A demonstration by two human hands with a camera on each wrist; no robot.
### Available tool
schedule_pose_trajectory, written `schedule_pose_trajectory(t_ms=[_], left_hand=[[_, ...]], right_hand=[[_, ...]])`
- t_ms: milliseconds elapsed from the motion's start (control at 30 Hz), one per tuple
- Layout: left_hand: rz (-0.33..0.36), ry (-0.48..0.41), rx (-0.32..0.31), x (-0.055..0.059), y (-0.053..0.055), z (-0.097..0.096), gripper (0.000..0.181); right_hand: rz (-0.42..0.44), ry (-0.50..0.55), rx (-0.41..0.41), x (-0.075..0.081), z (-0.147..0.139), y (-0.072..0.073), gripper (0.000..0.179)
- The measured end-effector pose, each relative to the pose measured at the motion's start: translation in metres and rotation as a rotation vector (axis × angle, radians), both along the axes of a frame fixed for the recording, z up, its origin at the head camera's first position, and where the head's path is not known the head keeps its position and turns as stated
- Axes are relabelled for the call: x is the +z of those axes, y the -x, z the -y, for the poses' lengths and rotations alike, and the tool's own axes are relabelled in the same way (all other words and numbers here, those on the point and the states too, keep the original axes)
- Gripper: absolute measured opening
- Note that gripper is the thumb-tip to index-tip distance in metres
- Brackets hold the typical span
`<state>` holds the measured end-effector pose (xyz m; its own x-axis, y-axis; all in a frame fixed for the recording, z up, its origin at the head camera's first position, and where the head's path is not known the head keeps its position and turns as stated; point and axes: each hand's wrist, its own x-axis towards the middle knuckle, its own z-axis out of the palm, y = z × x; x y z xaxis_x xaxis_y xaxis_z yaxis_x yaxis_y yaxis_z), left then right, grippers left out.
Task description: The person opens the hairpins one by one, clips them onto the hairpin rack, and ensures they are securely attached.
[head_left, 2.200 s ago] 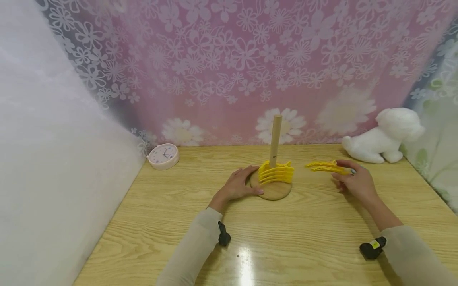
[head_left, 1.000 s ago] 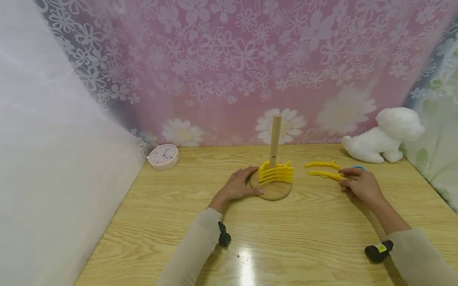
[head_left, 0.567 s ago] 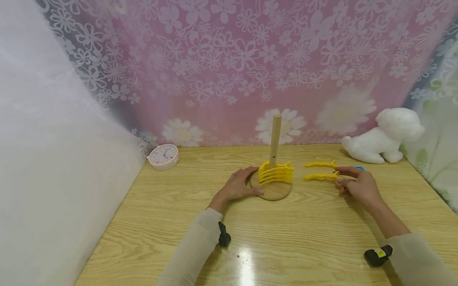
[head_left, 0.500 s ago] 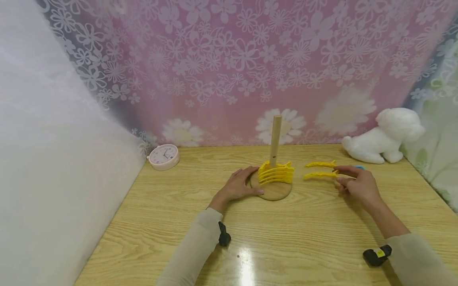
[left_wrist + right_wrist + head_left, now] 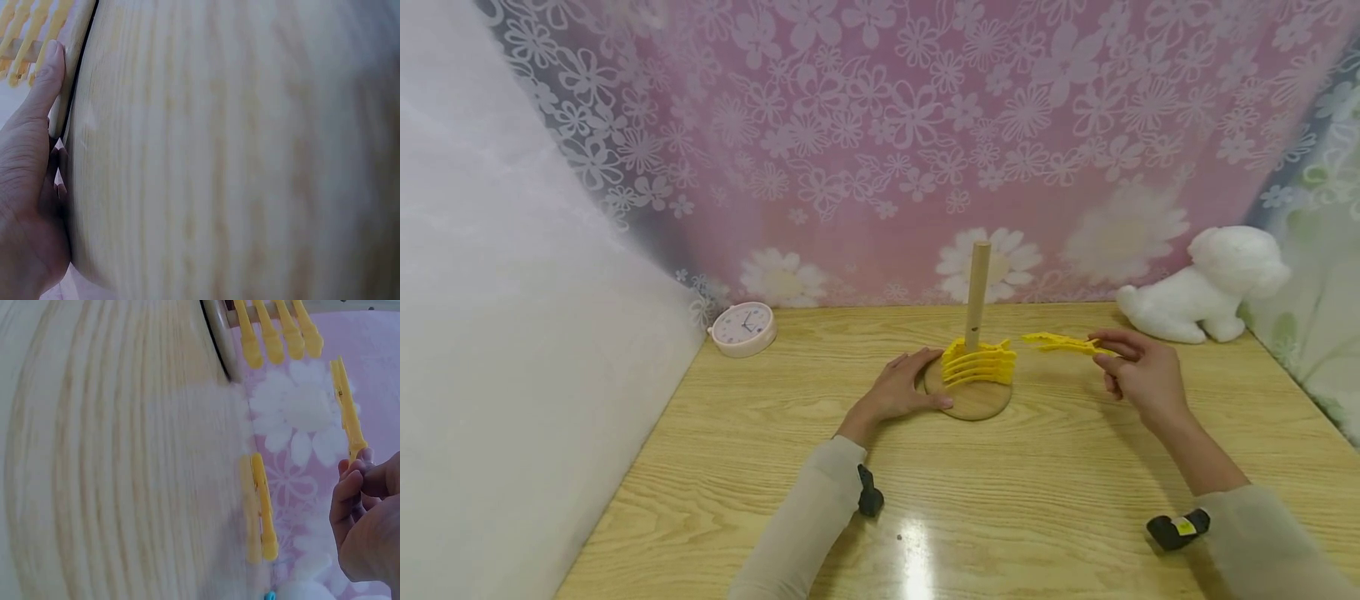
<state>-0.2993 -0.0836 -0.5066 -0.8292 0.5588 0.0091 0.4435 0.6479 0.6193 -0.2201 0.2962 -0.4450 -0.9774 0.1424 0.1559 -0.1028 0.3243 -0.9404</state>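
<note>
My left hand (image 5: 895, 390) grips the left rim of a round wooden base (image 5: 977, 408), thumb at the front and fingers toward the back. From the base rises an upright wooden post (image 5: 977, 287). Several yellow alligator hair clips (image 5: 981, 367) are stacked low around the post. My right hand (image 5: 1142, 379) pinches the end of another yellow alligator hair clip (image 5: 350, 419), raised above the table and pointing left toward the post. A second loose yellow clip (image 5: 265, 512) lies on the table below it, mostly overlapped by the held one in the head view.
A white plush dog (image 5: 1210, 283) sits at the back right. At the back left stands a pink clock (image 5: 742, 329). A small blue thing (image 5: 269, 595) shows near the plush dog in the right wrist view. A floral curtain (image 5: 880, 167) hangs behind the wooden table (image 5: 775, 467).
My right hand has lifted the nearer clip off the table and carried it slightly back and left, over the other loose clip. The left hand and stand have stayed still.
</note>
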Motion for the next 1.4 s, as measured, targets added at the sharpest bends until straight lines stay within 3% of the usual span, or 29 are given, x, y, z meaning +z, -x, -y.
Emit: schedule_pose_trajectory(t_ms=[267,567,900,1400], left_hand=[[0.011,-0.004,0.009,-0.001,0.000,0.000,0.094],[0.010,-0.005,0.010,0.000,-0.001,0.000,0.095],[0.021,0.002,0.037,0.001,-0.003,-0.001,0.094],[0.030,-0.017,0.031,0.003,-0.005,0.000,0.094]], right_hand=[[-0.062,0.024,-0.033,0.008,0.023,0.003,0.028],[-0.045,0.102,-0.116,0.008,0.049,0.014,0.030],[-0.064,0.133,-0.100,0.007,0.078,0.025,0.024],[-0.162,-0.036,-0.077,0.006,0.102,0.030,0.021]])
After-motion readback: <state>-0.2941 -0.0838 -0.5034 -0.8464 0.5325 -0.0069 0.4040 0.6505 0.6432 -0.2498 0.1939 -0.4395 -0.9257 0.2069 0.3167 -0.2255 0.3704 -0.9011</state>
